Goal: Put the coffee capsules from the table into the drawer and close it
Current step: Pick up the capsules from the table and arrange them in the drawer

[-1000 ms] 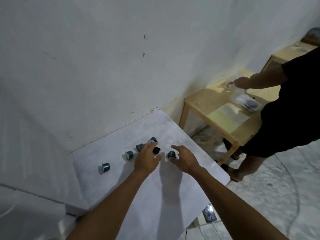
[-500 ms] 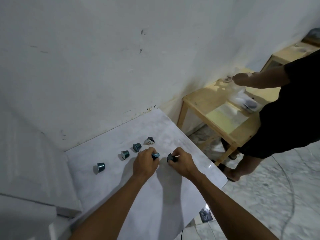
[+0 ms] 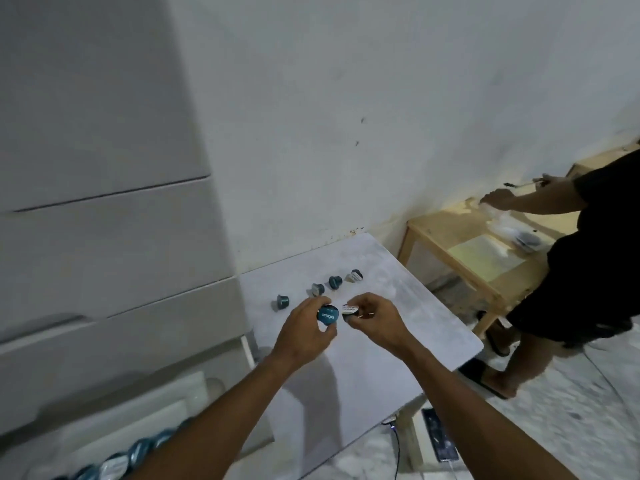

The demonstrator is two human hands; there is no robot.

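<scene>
Over table [image 3: 398, 306], inside edges: left hand [image 3: 304, 332], right hand [image 3: 375, 322] pinch capsules [image 3: 327, 314].

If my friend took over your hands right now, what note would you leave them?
Left hand: pinches a teal capsule above the table.
Right hand: pinches a dark capsule with a white lid.
On the table: four capsules in a row near the wall.
Done: the drawer at lower left is open, with a few capsules inside.
Left: drop in these two, fetch the four, close the drawer.
</scene>
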